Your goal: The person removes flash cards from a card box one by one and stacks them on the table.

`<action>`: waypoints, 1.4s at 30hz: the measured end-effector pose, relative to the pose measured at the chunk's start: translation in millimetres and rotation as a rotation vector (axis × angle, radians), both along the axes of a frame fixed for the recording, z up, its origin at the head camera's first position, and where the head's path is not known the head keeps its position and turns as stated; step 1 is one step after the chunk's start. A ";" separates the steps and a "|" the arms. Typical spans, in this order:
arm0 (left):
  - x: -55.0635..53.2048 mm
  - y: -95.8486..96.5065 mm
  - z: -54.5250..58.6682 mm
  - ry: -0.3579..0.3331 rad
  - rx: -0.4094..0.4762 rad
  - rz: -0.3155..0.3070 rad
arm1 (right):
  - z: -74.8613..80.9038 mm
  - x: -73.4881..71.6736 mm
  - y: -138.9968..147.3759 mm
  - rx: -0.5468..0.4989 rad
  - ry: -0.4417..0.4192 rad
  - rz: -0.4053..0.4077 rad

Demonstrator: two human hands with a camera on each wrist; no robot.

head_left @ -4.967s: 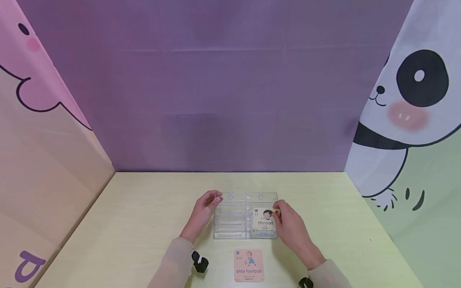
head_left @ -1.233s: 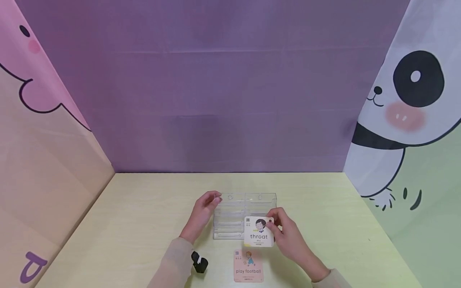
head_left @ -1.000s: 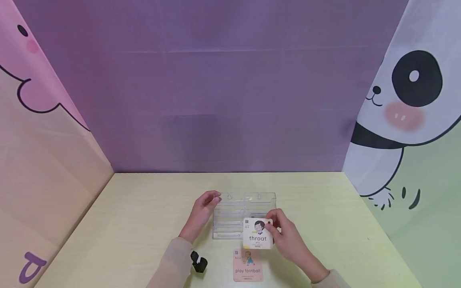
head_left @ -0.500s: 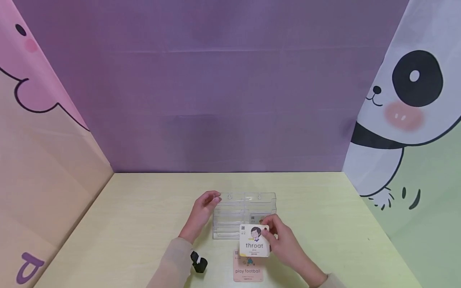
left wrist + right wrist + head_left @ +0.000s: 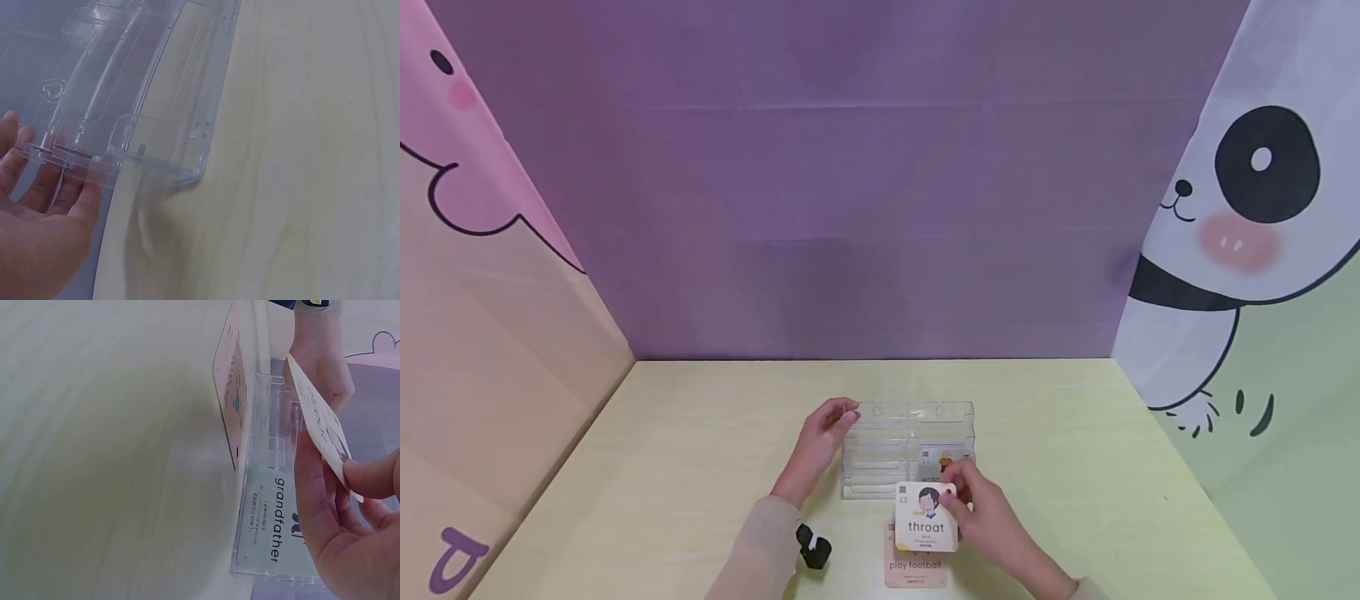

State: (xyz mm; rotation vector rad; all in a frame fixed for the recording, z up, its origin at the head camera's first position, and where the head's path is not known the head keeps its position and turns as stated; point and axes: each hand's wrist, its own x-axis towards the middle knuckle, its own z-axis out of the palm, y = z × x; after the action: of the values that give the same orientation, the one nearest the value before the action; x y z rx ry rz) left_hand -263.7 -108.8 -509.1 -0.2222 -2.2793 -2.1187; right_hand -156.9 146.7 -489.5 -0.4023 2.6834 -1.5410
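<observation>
My right hand [image 5: 988, 517] pinches a white "throat" flashcard [image 5: 925, 517] by its upper right corner, thumb on the printed face. The card hangs over a pink "play football" flashcard [image 5: 915, 575] and covers its upper part. My left hand [image 5: 816, 442] grips the upper left edge of a clear plastic card rack [image 5: 876, 454]; the left wrist view shows the thumb on one side of the rack [image 5: 156, 94] and fingers behind it. A "grandfather" flashcard [image 5: 275, 525] sits in the rack's lower right pocket, partly behind my right hand.
A black strap-like piece [image 5: 814, 548] shows beside my left sleeve. The pale wooden table [image 5: 715, 433] ends at a purple cloth wall [image 5: 880, 208] at the back. Cartoon-printed panels stand on both sides, a panda [image 5: 1262, 192] on the right.
The "throat" card came out of the rack's lower right pocket and moved down and left over the pink card, uncovering the "grandfather" card. My left hand stays at the rack.
</observation>
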 end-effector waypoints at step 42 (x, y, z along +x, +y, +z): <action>0.0 -0.4 0.6 -0.003 -0.005 -0.005 | -10.7 10.6 -11.2 0.083 -0.069 0.056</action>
State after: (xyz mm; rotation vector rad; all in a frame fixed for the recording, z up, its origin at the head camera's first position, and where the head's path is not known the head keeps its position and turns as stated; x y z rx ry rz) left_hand -263.7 -109.2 -508.6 -0.2259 -2.2883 -2.1171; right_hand -146.3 135.5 -500.2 -0.4097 2.6491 -1.3968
